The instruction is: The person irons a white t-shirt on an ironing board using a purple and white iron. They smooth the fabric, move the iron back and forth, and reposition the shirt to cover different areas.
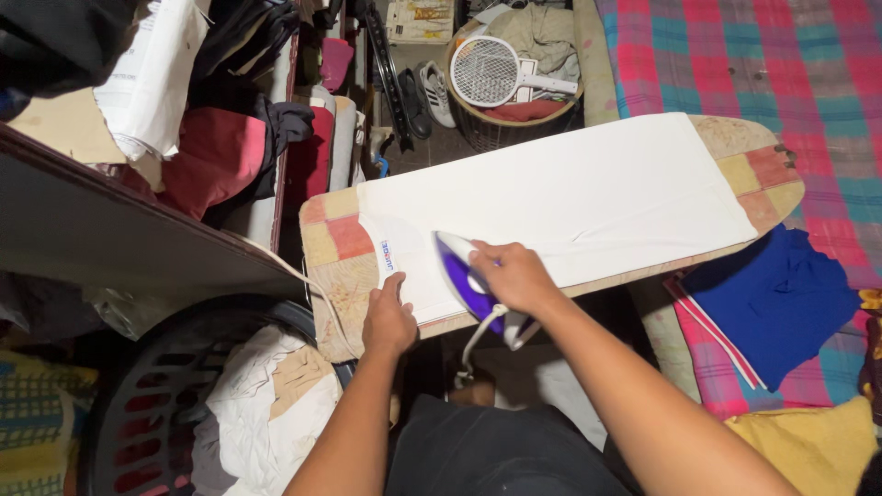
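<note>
White cloth [570, 197] with small blue label [386, 255], purple iron [464, 280] gripped by right hand [514, 276]

Head camera, steep downward, close over ironing board [735, 161].

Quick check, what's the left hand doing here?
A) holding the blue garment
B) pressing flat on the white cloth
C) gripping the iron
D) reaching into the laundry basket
B: the left hand lies flat on the white cloth at the board's near edge, while the right hand grips the iron.
</note>
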